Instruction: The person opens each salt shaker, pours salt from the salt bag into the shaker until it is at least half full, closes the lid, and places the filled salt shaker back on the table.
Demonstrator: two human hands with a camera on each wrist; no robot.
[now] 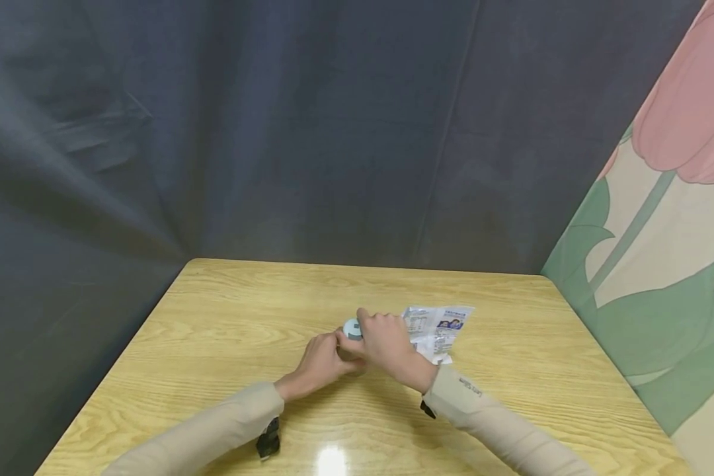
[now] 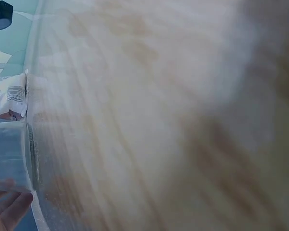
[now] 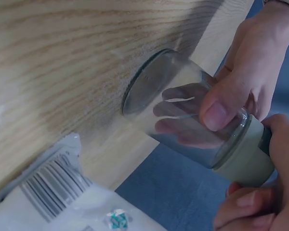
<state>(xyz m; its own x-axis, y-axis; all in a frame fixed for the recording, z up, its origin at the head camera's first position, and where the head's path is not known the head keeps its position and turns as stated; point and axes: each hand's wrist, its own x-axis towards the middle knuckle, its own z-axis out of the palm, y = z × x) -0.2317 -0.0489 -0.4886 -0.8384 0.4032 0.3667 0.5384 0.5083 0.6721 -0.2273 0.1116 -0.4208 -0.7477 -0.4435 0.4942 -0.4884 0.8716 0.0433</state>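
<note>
A clear glass jar (image 3: 183, 103) with a pale green-grey lid (image 3: 248, 156) stands upright on the wooden table, its base at the tabletop in the right wrist view. My left hand (image 3: 250, 67) grips the glass body, thumb on the near side and fingers showing through from behind. Around the lid curl the fingers of my right hand (image 3: 279, 183). From above, the head view shows the lid's round top (image 1: 352, 328) between the left hand (image 1: 321, 360) and the right hand (image 1: 387, 340). No contents show inside the glass.
Just right of the jar lies a white printed packet (image 1: 440, 327), its barcode (image 3: 55, 185) visible in the right wrist view. The wooden table (image 1: 244, 297) meets a dark curtain (image 1: 333, 132) at the back. A tulip-patterned cloth (image 1: 660, 264) hangs on the right.
</note>
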